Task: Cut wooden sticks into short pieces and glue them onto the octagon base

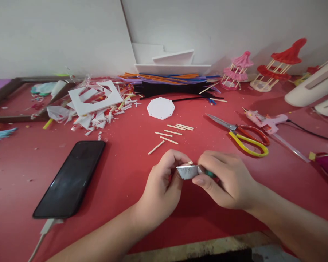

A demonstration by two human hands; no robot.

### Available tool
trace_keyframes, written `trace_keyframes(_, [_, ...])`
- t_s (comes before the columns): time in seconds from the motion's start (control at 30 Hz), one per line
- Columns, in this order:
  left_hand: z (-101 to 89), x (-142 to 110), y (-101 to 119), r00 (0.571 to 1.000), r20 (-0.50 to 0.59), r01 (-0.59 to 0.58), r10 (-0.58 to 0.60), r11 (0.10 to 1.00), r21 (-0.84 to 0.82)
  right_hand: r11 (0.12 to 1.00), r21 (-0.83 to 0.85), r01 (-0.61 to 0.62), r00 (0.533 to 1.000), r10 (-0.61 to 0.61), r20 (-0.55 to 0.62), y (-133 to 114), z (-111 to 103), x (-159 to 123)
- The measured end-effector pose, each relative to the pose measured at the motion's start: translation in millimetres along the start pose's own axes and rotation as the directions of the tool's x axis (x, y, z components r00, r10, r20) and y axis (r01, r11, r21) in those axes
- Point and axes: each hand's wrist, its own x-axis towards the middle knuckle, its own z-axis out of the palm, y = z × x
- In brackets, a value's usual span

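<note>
Near the table's front edge, my right hand [226,178] is closed around the green handle of a small knife [188,172]. Its short, wide metal blade points left, towards my left hand [164,182]. That hand is pinched, and the pale tip of a wooden stick [190,162] shows at its fingertips, right behind the blade; the rest of the stick is hidden. Beyond my hands lie several short cut wooden sticks [172,132]. Behind these rests a white foam octagon [160,108] with small marks or holes along its rim.
Scissors [235,131] and a pink glue gun [268,122] lie at right. A phone [71,178] on a cable lies at left, below foam scraps [98,102]. Pipe cleaners [169,80] line the wall beside pink [236,71] and red [278,67] tiered models.
</note>
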Motion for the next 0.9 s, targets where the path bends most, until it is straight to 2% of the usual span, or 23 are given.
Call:
trace_keyframes(0.23, [1.8, 1.2, -0.5, 0.999, 0.02, -0.026, 0.027, 0.997, -0.066, 1.0, -0.003, -0.021, 1.0, 0.021, 0.015, -0.9, 1.2, -0.5])
trace_keyframes(0.47, [0.2, 0.0, -1.9, 0.999, 0.031, -0.035, 0.036, 0.999, -0.024, 0.999, 0.021, -0.034, 0.999, 0.034, 0.03, -0.8, 0.9, -0.5])
trace_keyframes(0.8, [-0.2, -1.6, 0.4, 0.999, 0.047, 0.015, -0.011, 0.997, -0.077, 0.997, 0.061, -0.036, 0.998, 0.033, 0.054, -3.1, -1.2, 0.2])
trace_keyframes(0.9, [-0.2, -1.4, 1.8, 0.996, 0.08, 0.05, -0.04, 0.99, -0.131, 0.996, 0.081, -0.025, 0.998, 0.021, 0.051, -3.5, -2.2, 0.7])
